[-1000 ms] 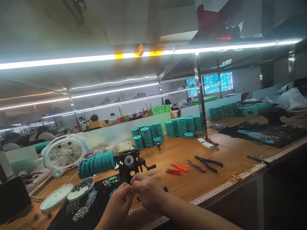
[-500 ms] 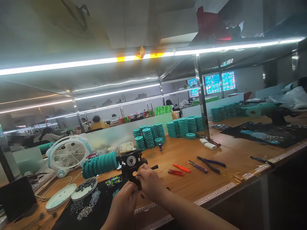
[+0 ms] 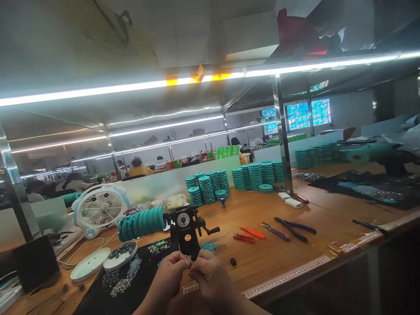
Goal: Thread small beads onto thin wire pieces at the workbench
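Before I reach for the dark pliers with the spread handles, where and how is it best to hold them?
Probably around both handles, coming from above and the right with the right hand: the pliers lie flat on the table, jaws pointing left and away, handles spread toward you and rightward.

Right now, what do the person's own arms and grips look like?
Left grip and right grip: bare human hands, ungloved; no ring, watch or bracelet shows. Left forearm and right forearm: no sleeve, cable or marking visible. Nails too small to tell.
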`<act>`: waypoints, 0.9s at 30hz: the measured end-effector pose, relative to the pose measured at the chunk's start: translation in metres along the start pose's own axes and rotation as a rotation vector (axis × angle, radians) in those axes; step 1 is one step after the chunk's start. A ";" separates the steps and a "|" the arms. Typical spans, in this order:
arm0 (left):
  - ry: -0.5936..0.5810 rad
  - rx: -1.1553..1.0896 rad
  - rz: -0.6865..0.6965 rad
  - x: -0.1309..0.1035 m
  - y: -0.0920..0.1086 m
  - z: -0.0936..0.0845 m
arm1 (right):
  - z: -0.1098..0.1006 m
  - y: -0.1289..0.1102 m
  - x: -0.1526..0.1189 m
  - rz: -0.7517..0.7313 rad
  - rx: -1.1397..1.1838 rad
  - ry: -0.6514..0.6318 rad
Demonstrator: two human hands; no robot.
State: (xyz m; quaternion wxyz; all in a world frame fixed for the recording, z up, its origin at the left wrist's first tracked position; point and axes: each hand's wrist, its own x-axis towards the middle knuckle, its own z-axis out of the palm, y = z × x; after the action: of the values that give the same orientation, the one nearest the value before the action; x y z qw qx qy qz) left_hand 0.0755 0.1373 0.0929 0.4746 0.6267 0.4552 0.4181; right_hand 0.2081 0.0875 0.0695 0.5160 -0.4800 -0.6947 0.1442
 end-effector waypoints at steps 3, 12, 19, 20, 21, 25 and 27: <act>-0.078 0.108 0.086 -0.002 0.003 -0.004 | -0.012 -0.002 0.003 -0.273 -0.169 -0.063; -0.004 1.021 0.637 -0.012 0.002 -0.006 | -0.012 0.005 0.051 -0.135 -0.213 -0.039; -0.059 0.753 0.624 -0.004 -0.004 -0.006 | -0.012 0.001 0.055 -0.033 -0.164 0.065; -0.036 0.559 0.477 -0.003 -0.002 -0.005 | -0.013 -0.003 0.048 -0.029 -0.164 0.111; -0.016 0.363 0.326 -0.003 0.000 -0.004 | -0.015 -0.007 0.040 -0.022 -0.159 0.162; -0.005 -0.046 -0.092 -0.002 0.001 -0.003 | -0.014 -0.016 0.008 0.226 0.127 0.217; -0.009 -0.098 -0.162 -0.004 0.000 -0.003 | -0.008 -0.016 -0.002 0.452 0.402 0.137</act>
State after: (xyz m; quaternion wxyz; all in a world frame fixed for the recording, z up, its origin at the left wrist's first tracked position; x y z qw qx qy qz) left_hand 0.0720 0.1343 0.0931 0.5390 0.5658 0.4813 0.3971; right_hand 0.2064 0.0762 0.0827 0.6012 -0.5191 -0.4915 0.3570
